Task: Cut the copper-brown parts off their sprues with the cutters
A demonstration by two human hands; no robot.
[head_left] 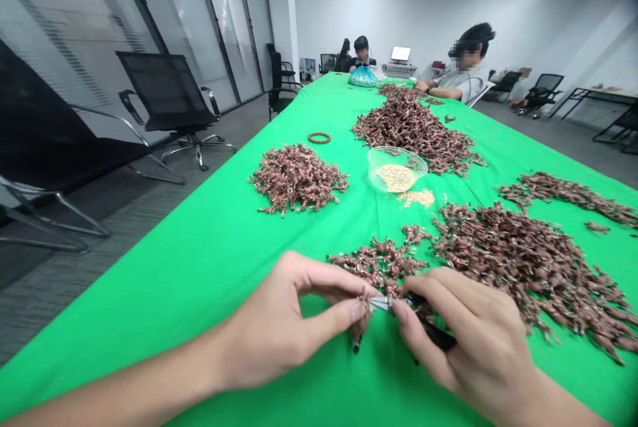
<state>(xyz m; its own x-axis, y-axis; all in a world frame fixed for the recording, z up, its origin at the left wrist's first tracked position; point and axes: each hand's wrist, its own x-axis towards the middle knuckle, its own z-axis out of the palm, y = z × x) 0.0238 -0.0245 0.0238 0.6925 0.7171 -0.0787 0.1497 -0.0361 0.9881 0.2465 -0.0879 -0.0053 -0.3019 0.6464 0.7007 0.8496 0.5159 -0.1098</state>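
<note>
My left hand (279,321) pinches a small brown figurine (359,331), apparently a toy animal, between thumb and fingertips. Its dark lower end hangs below my thumb. My right hand (478,327) is wrapped round small black-handled snips (439,335), whose pointed silver tip reaches the figurine's upper end at my left fingertips. Whether the blades touch it I cannot tell. Just beyond both hands lies a small heap of similar brown figurines (383,259). A larger heap (518,261) spreads to the right of my right hand.
A clear bowl (371,168) holds pale grains, some spilled (419,198) beside it. More figurines form a left heap (299,178), a far heap (419,125) and a right strip (573,194). A brown beaded ring (319,138) lies on the green cloth (199,267). Two people sit farther along.
</note>
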